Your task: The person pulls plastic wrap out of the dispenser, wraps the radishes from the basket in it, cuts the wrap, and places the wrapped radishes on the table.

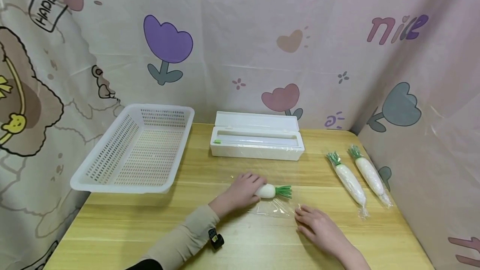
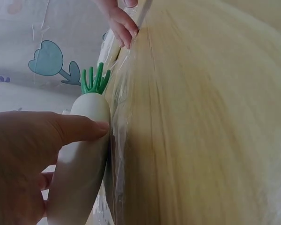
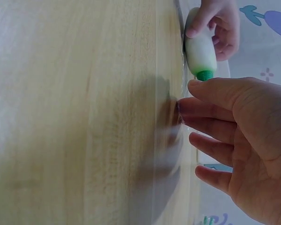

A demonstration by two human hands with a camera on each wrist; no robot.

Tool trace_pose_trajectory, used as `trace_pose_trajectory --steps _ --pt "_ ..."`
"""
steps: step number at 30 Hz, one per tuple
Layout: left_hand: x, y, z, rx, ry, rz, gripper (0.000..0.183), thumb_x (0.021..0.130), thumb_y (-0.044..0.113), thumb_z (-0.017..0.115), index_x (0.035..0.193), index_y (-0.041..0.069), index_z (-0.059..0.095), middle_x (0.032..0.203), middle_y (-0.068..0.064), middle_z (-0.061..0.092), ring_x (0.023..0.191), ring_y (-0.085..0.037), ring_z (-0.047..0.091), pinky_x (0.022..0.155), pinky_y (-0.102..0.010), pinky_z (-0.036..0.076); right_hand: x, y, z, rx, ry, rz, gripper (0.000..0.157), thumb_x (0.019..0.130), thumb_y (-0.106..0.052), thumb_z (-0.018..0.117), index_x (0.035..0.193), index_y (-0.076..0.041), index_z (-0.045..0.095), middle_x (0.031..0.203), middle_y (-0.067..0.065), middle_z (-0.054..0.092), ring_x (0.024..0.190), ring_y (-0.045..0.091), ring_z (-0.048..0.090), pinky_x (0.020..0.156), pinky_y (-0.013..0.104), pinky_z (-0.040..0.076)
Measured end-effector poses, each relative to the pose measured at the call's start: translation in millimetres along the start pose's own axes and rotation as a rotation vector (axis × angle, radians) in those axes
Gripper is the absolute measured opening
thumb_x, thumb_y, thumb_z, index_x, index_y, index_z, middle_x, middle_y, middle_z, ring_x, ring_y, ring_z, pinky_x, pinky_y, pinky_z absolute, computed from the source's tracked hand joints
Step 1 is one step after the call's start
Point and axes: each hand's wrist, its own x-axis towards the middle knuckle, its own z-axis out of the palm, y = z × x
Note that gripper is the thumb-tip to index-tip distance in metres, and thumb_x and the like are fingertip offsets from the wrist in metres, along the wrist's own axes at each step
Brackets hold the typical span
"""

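Note:
My left hand grips a white radish with short green stalks, thumb over its near side. The radish lies on a sheet of clear plastic film spread on the table, its stalks pointing right. In the left wrist view the thumb presses the radish just below its top. My right hand is at the film's right corner, with index and middle fingertips right at its edge. The right wrist view shows that hand with fingers fairly straight and the thumb apart from them.
A white cling film box stands with its lid up at the back of the wooden table. Left of it sits a white perforated basket. Two wrapped radishes, a nearer one and a farther one, lie at the right edge by the curtain.

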Motion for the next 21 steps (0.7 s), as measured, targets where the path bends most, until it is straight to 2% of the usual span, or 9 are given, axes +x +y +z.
trace_pose_trajectory --steps 6,14,17,21 --pt "-1.1 -2.5 0.7 0.005 -0.001 -0.015 0.05 0.089 0.033 0.066 0.135 0.02 0.052 0.13 -0.002 0.06 0.118 -0.022 0.055 0.103 -0.045 0.043 0.7 -0.8 -0.2 -0.019 0.028 -0.017 0.033 0.084 -0.026 0.073 0.114 -0.011 0.072 0.124 0.007 0.069 0.119 0.03 0.061 0.098 0.052 0.047" --pt "-11.9 -7.8 -7.0 0.022 -0.006 -0.03 0.06 0.087 0.039 0.067 0.14 0.02 0.048 0.137 -0.003 0.056 0.125 -0.025 0.052 0.106 -0.048 0.042 3.1 0.4 -1.3 -0.027 0.046 -0.047 0.03 0.081 -0.02 0.076 0.109 -0.011 0.073 0.12 0.006 0.07 0.116 0.03 0.063 0.096 0.054 0.048" --pt "-16.0 -9.0 -10.8 0.028 -0.004 -0.024 0.061 0.086 0.04 0.069 0.141 0.02 0.048 0.136 -0.003 0.057 0.124 -0.025 0.053 0.105 -0.048 0.043 5.4 1.7 0.4 -0.032 0.09 -0.078 0.027 0.077 -0.017 0.079 0.103 -0.012 0.074 0.115 0.006 0.072 0.112 0.03 0.065 0.093 0.053 0.05" --pt "-21.4 -9.7 -16.0 0.026 0.014 -0.016 0.064 0.085 0.039 0.071 0.141 0.02 0.048 0.136 -0.003 0.057 0.123 -0.025 0.053 0.105 -0.049 0.043 9.9 6.1 4.2 -0.036 0.19 -0.136 0.024 0.071 -0.012 0.083 0.092 -0.013 0.073 0.106 0.005 0.074 0.103 0.028 0.069 0.088 0.049 0.054"
